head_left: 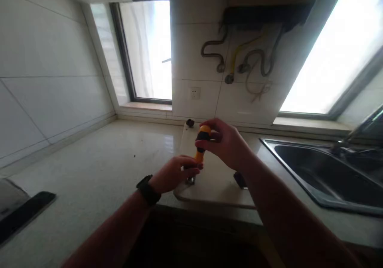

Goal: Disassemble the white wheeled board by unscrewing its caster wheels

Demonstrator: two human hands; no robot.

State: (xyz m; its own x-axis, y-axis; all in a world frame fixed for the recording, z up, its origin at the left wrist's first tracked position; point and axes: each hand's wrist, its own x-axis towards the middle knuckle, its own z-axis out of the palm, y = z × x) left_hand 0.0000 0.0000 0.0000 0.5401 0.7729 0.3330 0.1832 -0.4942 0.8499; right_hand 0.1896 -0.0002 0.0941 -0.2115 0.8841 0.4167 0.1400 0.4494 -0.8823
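A screwdriver (pixel 203 135) with an orange and black handle stands tilted over a pale board (pixel 218 188) lying on the counter. My right hand (pixel 223 140) has its fingers closed around the upper handle. Lower down, my left hand (pixel 179 172), below a dark wrist watch (pixel 149 190), pinches the screwdriver near the bottom of its handle. Just under the left fingers is a small metal fitting (pixel 190 180) at the board's near left corner; the tool's tip is hidden there. A dark fitting (pixel 190 123) sits at the far left corner, and another dark piece (pixel 240 180) lies beside my right forearm.
To the right, a steel sink (pixel 299 180) with a tap (pixel 359 130) is set into the counter (pixel 104 172). A flat black object (pixel 26 216) lies at the left edge. Pipes (pixel 239 60) and a socket (pixel 195 93) are on the tiled wall behind, between two windows.
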